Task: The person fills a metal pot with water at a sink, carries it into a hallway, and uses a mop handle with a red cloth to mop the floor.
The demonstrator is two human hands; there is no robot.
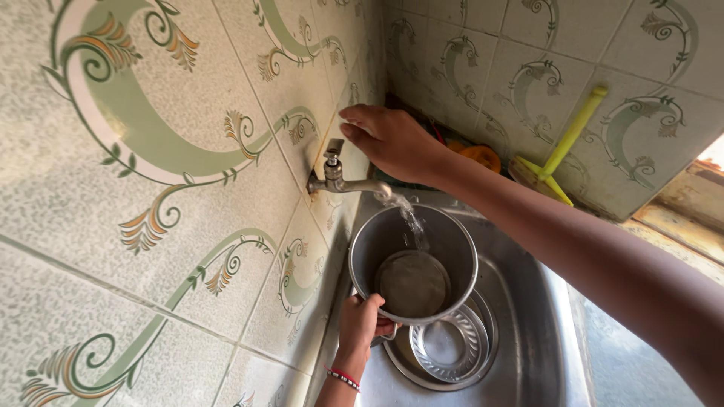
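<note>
Down in the steel sink (pixel 528 301), the left hand (pixel 362 324) is clenched on the near rim and handle of a steel pot (pixel 445 241), holding it under the wall tap (pixel 343 181). Water (pixel 411 218) runs from the spout into the pot, just inside its far rim. The right hand (pixel 388 139) reaches across from the right, fingers loosely extended and grasping nothing, hovering just beside the tap's handle; whether it touches the handle cannot be told. Under the pot, on the sink floor, lie a steel plate (pixel 422 373) and a smaller ribbed dish (pixel 452 347). At the far right, a yellow-green brush (pixel 562 154) leans against the patterned wall tiles (pixel 188 226), with an orange object (pixel 483 157) near it.
</note>
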